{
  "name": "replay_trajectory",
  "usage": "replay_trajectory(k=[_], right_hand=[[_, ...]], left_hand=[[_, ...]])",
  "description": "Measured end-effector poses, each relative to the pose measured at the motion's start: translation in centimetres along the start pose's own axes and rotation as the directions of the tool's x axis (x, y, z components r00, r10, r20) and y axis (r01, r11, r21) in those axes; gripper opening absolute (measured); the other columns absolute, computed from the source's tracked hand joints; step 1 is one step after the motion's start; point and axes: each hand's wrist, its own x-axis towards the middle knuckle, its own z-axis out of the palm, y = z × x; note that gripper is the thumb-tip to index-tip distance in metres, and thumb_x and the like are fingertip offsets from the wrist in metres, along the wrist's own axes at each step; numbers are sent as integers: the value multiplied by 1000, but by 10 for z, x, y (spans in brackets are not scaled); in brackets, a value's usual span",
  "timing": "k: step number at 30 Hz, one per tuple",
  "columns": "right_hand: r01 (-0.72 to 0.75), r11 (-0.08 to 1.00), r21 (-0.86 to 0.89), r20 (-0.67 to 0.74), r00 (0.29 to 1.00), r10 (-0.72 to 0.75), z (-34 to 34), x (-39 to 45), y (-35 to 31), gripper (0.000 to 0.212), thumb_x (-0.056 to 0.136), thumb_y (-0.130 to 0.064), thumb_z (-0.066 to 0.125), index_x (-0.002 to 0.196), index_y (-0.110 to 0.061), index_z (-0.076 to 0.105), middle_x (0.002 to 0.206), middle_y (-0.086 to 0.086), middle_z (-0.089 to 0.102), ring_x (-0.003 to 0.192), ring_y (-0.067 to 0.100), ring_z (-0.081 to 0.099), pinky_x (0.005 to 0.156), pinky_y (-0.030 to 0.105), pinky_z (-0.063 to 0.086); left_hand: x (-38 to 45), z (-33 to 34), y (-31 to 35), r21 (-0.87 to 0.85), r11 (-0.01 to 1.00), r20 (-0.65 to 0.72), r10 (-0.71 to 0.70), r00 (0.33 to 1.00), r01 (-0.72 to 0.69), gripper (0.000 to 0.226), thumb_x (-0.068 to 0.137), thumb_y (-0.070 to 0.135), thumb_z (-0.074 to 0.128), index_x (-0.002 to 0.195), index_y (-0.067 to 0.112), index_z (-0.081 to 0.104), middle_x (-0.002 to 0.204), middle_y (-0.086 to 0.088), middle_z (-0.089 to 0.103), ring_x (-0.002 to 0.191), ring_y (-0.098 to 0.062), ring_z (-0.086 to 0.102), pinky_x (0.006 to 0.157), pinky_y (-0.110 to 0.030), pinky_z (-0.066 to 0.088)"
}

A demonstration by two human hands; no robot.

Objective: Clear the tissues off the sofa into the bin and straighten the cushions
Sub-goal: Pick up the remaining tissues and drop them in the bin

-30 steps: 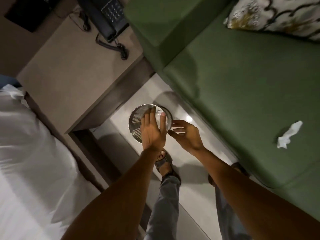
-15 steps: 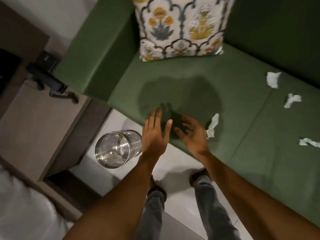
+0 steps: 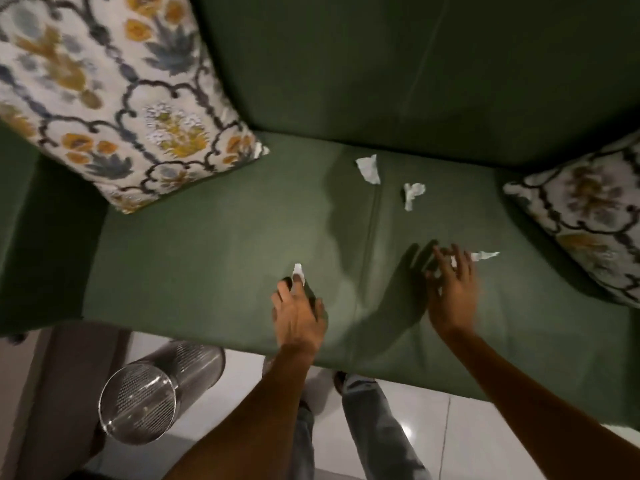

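Note:
Several crumpled white tissues lie on the green sofa (image 3: 207,251). My left hand (image 3: 298,315) curls its fingers around the lower end of one tissue (image 3: 298,273) near the seat's front edge. My right hand (image 3: 450,289), blurred and with fingers spread, hovers over another tissue (image 3: 486,255), white showing between the fingers. Two more tissues (image 3: 369,169) (image 3: 412,194) lie further back by the seat seam. A floral cushion (image 3: 114,98) leans tilted in the left corner; a second floral cushion (image 3: 588,216) lies askew at the right. The metal mesh bin (image 3: 138,403) stands on the floor, lower left.
A brown side table edge (image 3: 65,368) runs beside the bin. The white tiled floor (image 3: 460,441) lies in front of the sofa, with my jeans-clad legs (image 3: 374,427) standing on it close to the seat edge.
The view has swung from the bin up over the sofa seat. Both hands moved forward onto the seat; the left reached a tissue, the right went rightward toward another.

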Motion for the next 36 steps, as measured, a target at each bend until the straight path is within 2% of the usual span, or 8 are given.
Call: replay_trajectory(k=[4,9,13,19,22,26,32,36], right_hand=[[-124,991,-52,74,989,127,-20,15,40,59,114,-16,45,170,-28,30,181,12,16,165,43,17,128,66,32],[-158,986,42,89,984,154,-35,32,63,34,108,-9,58,140,-12,68,149,20,56,132,42,60,110,53,55],[-218,956,199,114,974,198,-38,46,46,22,106,-13,63,124,-14,74,127,12,70,111,21,66,97,36,55],[-58,904,424,10,998,60,-24,71,-21,19,101,-27,75,116,-20,82,103,-10,72,84,-2,67,86,34,62],[-54,945,323,-37,997,69,-10,94,-47,20,98,-34,78,113,-21,84,108,-5,62,104,21,64,90,37,57],[-14,964,264,-42,999,26,5,127,-70,27,96,-32,81,112,-11,83,156,11,52,144,33,43,120,40,44],[61,988,143,30,997,-66,13,144,-84,27,100,-18,75,123,-4,80,150,15,64,135,37,60,114,43,52],[56,972,230,35,997,-66,17,123,-96,21,97,-10,77,117,-9,84,123,15,80,110,33,77,102,34,57]], left_hand=[[7,11,-3,-103,989,3,110,994,-109,44,98,2,62,142,6,59,138,-20,52,124,-38,56,107,-46,50],[35,-6,7,-249,930,-33,271,962,-270,9,93,-12,70,93,-8,78,94,-25,71,86,-40,68,80,-48,54],[78,-28,54,-182,917,-38,353,935,-354,14,97,-3,68,102,-1,80,103,-19,74,90,-19,59,85,-33,52],[134,-45,127,-40,822,-60,565,823,-567,15,95,8,76,106,11,85,134,-9,68,120,-32,61,103,-40,52],[165,-46,151,102,757,-48,652,756,-646,16,92,16,80,107,19,86,154,-3,55,139,-30,49,113,-41,48],[199,-36,172,161,720,35,680,733,-675,20,96,14,76,114,18,83,163,-7,48,150,-31,40,123,-40,38],[195,-28,154,56,711,32,700,713,-701,23,97,-4,65,111,4,81,130,-15,72,122,-36,64,105,-45,52],[172,-32,126,-44,806,32,592,805,-591,27,91,-10,63,106,5,81,111,-15,75,105,-35,70,94,-44,56]])
